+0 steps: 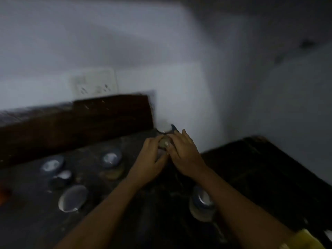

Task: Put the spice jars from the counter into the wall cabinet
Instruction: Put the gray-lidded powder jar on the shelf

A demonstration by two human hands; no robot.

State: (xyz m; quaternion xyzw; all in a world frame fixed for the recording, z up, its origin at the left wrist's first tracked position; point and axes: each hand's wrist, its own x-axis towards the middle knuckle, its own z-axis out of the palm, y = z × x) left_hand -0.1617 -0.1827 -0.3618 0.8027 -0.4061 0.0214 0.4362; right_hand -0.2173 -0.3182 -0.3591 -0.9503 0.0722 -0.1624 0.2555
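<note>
Centre of frame: small jar gripped between both hands – left hand curled round its left side, right hand curled over its right side, thumb on the front. Contents pale brown, too blurred to name. Jar low over the counter; resting on it or lifted, cannot tell. Just beyond the fingertips, a pale round shape with a blue edge, unclear.

Left of the hands, second jar upright on the counter, blue lid, brownish fill below. Further left, third jar and fourth jar close together, contents hidden under their lids. Lower left, big lid, oval and shiny. Lower right, beside the right forearm, fifth jar – blue lid, tan fill.

Counter dark and speckled, in dim light. Brown board along its back edge at left; white socket on the pale wall above. Orange blur at the left edge, yellow thing in the lower right corner. Whole view blurred.
</note>
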